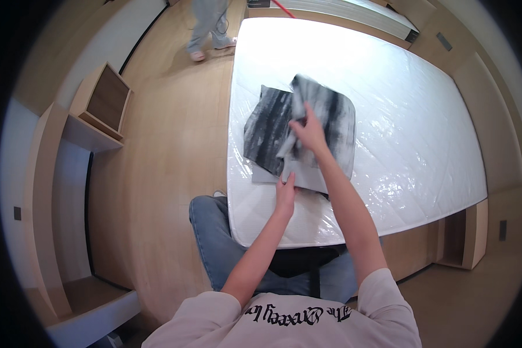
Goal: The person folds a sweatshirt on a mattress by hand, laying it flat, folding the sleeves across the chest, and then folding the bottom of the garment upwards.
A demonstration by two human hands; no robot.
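Note:
On a plastic-wrapped white mattress (417,143) lies a grey, black and white streaked cloth garment (337,117), partly folded, its plain pale grey side showing along the near edge. My left hand (286,191) pinches that near edge between thumb and fingers, close to the middle. Farther forward, my right hand (309,130) grips a bunched fold on top, and that raised part looks blurred. To the left, a darker streaked part (265,126) rests flat on the mattress, with a pale flap under its lower edge. Which kind of garment it is, I cannot tell.
A person's legs (211,21) in light trousers stand on the wooden floor (169,130) beyond the mattress's left edge. Wooden shelving (48,195) and a box-shaped cabinet (104,102) line the left wall. At the far end lies a long white slatted item (356,15), near a red strip.

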